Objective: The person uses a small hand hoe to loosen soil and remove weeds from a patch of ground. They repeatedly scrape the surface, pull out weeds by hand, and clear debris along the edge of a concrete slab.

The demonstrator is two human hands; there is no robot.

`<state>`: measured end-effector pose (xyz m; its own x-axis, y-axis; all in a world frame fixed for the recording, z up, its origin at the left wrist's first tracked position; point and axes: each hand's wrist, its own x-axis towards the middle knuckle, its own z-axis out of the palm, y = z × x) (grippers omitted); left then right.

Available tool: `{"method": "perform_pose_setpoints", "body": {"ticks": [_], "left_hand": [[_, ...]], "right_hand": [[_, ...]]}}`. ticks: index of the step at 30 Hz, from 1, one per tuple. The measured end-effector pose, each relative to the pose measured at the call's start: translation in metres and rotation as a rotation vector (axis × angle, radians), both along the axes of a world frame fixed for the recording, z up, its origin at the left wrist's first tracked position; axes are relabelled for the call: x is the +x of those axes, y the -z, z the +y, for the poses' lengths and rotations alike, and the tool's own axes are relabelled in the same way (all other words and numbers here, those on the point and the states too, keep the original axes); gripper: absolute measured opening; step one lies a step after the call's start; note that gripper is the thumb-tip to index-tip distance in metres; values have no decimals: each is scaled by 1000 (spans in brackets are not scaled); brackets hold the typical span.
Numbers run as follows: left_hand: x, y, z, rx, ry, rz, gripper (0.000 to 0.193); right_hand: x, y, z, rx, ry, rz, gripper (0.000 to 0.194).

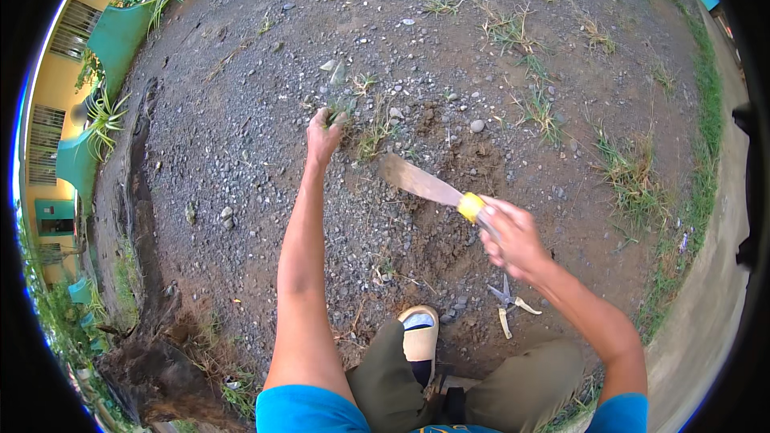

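Observation:
My right hand (514, 240) grips the handle of a wide-bladed knife (421, 183) with a yellow band where blade and handle meet. The blade points to the upper left, its tip close to a grass tuft (372, 139). Left of that tuft, my left hand (325, 129) is closed around some green grass or weeds (340, 113); whether these are still rooted I cannot tell. A pair of pruning shears (509, 300) with pale handles lies spread on the soil below my right hand. Loosened brown soil (475, 162) shows beyond the knife.
Gravelly ground surrounds me, with more grass clumps (631, 177) to the right and a concrete edge (713, 307) past them. A weathered log (141, 192) runs along the left, ending near a stump (162, 379). My sandalled foot (419, 343) rests below the hands.

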<state>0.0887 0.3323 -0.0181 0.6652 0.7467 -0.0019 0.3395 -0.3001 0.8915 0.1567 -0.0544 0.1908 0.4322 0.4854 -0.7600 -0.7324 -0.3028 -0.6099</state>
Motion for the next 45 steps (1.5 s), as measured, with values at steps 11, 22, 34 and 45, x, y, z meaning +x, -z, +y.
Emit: {"method": "perform_pose_setpoints", "body": {"ticks": [11,22,34,45], "left_hand": [[-6,19,-39,177,-50,384,25],[-25,6,-8,344,-62,166,34],[14,33,-84,522,74,333,17],[-11,60,-59,60,-58,158,20]], "right_hand": [[1,119,-21,126,95,164,34],[6,88,19,114,11,-80,35],[-11,92,-37,167,64,113,38],[-9,109,14,157,3,-39,35]]}}
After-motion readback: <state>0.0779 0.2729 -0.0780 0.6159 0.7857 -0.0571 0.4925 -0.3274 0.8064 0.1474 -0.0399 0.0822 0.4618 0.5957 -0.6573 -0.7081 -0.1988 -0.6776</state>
